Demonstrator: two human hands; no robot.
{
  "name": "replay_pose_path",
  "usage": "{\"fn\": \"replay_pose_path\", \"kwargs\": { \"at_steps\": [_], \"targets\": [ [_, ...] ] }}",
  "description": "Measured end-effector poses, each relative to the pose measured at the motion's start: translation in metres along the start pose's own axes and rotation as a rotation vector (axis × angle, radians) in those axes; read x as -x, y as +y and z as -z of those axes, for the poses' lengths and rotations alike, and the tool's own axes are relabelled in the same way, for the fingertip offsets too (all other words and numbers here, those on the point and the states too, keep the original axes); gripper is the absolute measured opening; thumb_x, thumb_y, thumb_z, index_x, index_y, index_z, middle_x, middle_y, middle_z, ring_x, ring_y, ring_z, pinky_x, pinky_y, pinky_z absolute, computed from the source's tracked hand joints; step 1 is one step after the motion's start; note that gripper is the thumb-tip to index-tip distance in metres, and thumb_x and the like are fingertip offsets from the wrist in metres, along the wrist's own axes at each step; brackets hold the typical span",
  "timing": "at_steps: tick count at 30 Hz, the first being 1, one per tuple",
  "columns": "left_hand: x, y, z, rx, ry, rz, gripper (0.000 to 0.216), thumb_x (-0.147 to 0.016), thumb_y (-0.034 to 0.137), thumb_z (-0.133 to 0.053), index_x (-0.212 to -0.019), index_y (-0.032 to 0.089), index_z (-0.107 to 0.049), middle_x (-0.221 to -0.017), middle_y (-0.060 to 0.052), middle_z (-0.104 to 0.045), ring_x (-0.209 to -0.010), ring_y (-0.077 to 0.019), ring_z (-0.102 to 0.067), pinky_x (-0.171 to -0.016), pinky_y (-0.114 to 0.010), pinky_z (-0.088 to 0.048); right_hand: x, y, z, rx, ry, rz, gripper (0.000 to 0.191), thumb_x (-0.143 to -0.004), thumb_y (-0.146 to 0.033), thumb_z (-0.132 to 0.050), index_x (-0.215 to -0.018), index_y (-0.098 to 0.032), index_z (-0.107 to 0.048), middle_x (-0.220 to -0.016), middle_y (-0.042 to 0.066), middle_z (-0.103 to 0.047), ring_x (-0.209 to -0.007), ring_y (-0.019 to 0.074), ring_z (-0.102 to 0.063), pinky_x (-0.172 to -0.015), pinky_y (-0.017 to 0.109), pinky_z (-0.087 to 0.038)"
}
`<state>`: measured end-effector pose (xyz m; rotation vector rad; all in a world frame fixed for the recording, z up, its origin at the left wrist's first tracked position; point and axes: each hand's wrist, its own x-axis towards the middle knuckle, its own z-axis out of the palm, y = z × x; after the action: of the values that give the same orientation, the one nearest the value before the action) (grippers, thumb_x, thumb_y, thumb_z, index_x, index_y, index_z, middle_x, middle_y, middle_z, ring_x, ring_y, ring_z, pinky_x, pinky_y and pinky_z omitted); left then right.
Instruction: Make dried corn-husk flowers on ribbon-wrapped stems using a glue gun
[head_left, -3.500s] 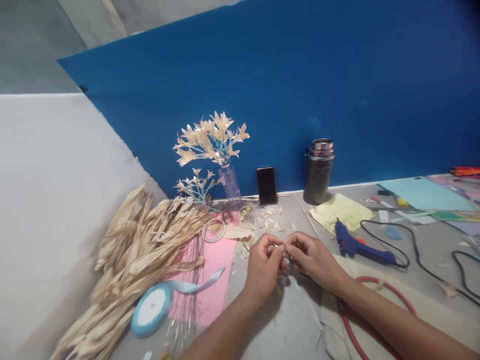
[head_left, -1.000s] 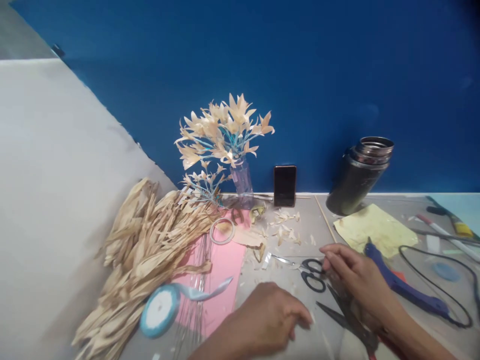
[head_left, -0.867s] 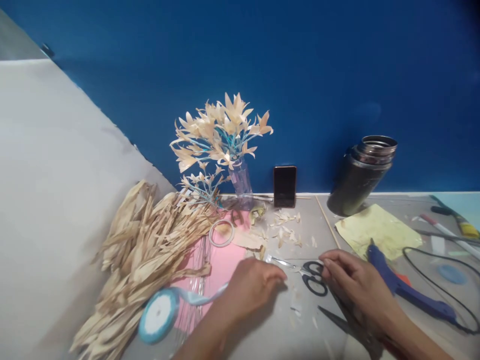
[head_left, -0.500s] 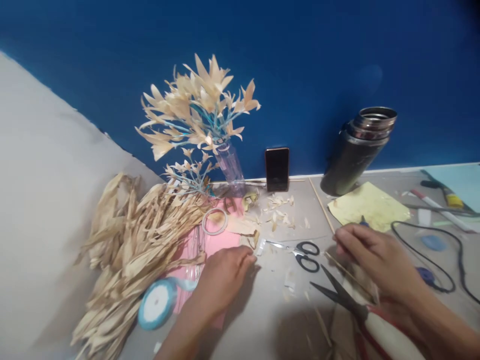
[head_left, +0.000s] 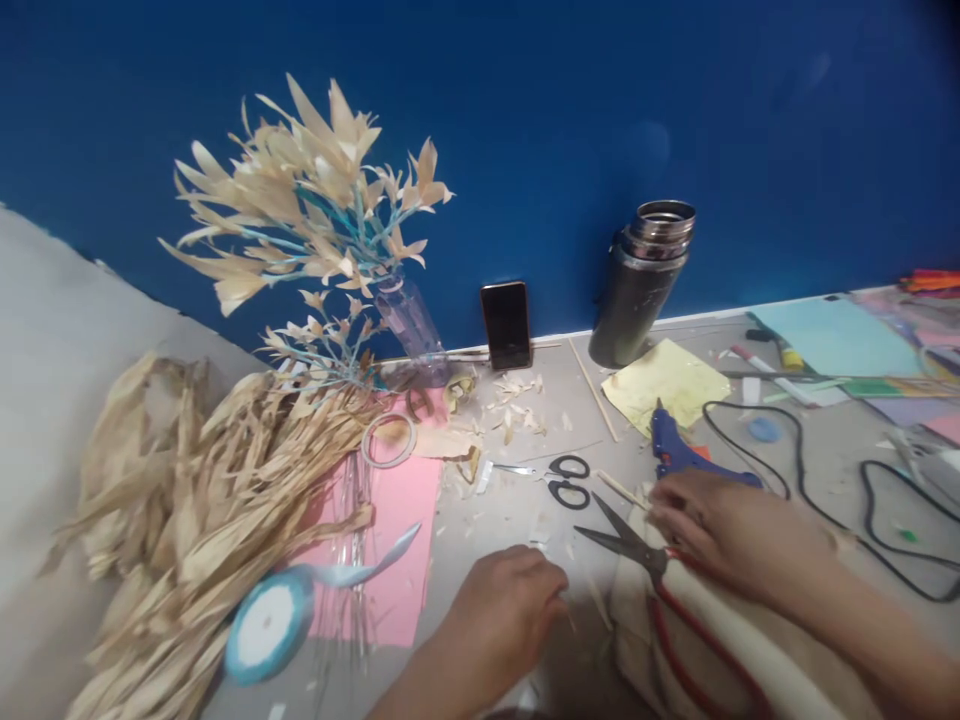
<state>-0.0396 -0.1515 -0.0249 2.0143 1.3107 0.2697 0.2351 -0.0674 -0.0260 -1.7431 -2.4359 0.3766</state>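
My left hand (head_left: 510,605) is closed over the near part of the table, fingers curled under; whatever they hold is hidden. With bent fingers my right hand (head_left: 701,520) pinches the end of a thin pale stick (head_left: 621,488), though its fingertips are partly blurred. Beneath that hand are large red-handled scissors (head_left: 654,565), blades apart. Small black-handled scissors (head_left: 566,480) rest farther back, between my hands. A blue glue gun (head_left: 690,455) is just beyond my right hand. Left of my left hand lies a blue ribbon roll (head_left: 268,625), its loose end across pink paper (head_left: 405,590).
Dried corn husks (head_left: 210,480) are heaped at the left. Husk flowers (head_left: 322,190) stand in a clear vase (head_left: 412,320). A phone (head_left: 507,325) and an open dark flask (head_left: 637,290) stand by the wall. Yellow paper (head_left: 664,380) and a black cord (head_left: 799,460) lie at the right.
The view has swung right. My left hand has come nearer to me and to the right. My right hand has shifted off the glue gun, down to the thin stick.
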Motion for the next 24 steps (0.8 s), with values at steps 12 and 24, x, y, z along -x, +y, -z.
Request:
{"fn": "replay_pose_path", "kwargs": {
  "at_steps": [12, 24],
  "targets": [
    [-0.036, 0.026, 0.012, 0.671, 0.227, 0.191, 0.023, -0.08, 0.018, -0.059, -0.097, 0.016, -0.073, -0.091, -0.006, -0.073, -0.081, -0.0176, -0.062, -0.074, -0.026, -0.045, -0.004, -0.031, 0.02, -0.536, 0.02, 0.082, 0.022, -0.093, -0.034, -0.044, -0.078, -0.023, -0.056, -0.075, 0.001, -0.063, -0.067, 0.0171, -0.059, -0.063, 0.028, -0.045],
    [-0.046, 0.018, -0.007, 0.864, 0.171, 0.245, 0.019, -0.08, 0.029, -0.058, -0.08, 0.014, -0.07, -0.073, -0.006, -0.069, -0.066, -0.0168, -0.06, -0.066, -0.028, -0.046, -0.031, 0.127, 0.076, 0.026, 0.383, -0.455, 0.025, -0.088, -0.027, -0.049, -0.09, -0.015, -0.072, -0.086, 0.022, -0.072, -0.069, 0.0296, -0.065, -0.056, 0.037, -0.036]
  ]
}}
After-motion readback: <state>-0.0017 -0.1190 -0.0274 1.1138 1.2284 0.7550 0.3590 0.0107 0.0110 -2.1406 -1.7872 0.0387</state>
